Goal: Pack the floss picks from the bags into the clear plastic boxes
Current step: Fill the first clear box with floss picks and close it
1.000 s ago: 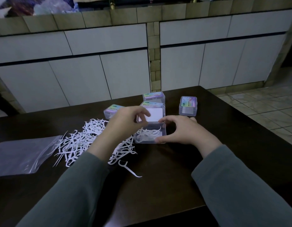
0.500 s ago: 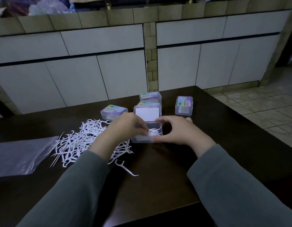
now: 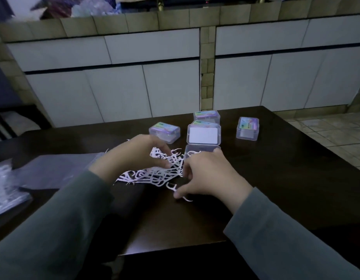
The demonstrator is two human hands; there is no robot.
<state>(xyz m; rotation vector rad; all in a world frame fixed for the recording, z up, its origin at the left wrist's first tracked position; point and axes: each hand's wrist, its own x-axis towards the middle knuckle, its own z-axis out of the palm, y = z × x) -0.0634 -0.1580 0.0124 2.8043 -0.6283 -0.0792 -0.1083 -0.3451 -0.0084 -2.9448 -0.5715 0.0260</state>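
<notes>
A heap of white floss picks [image 3: 154, 174] lies on the dark table [image 3: 276, 178]. My left hand [image 3: 134, 156] hovers over the heap, its fingers and thumb curled round a bunch of picks. My right hand [image 3: 209, 176] sits at the heap's right edge, fingers spread, its thumb resting on a single loose pick [image 3: 185, 198]. Just beyond that hand stands the open clear box [image 3: 203, 136], its lid upright with a white card showing. The box's base is partly hidden by my right hand, with a few picks visible inside.
Three shut boxes with coloured labels stand behind: one at the left [image 3: 165, 131], one at the back [image 3: 206, 116], one at the right [image 3: 248, 128]. An empty clear bag [image 3: 49, 170] lies left of the heap, another bag [image 3: 3, 190] at the far left. The table's front edge is close.
Both hands have left the open box and moved down-left onto the heap. The left now grips a bunch of picks; the right let go of the box and touches a loose pick.
</notes>
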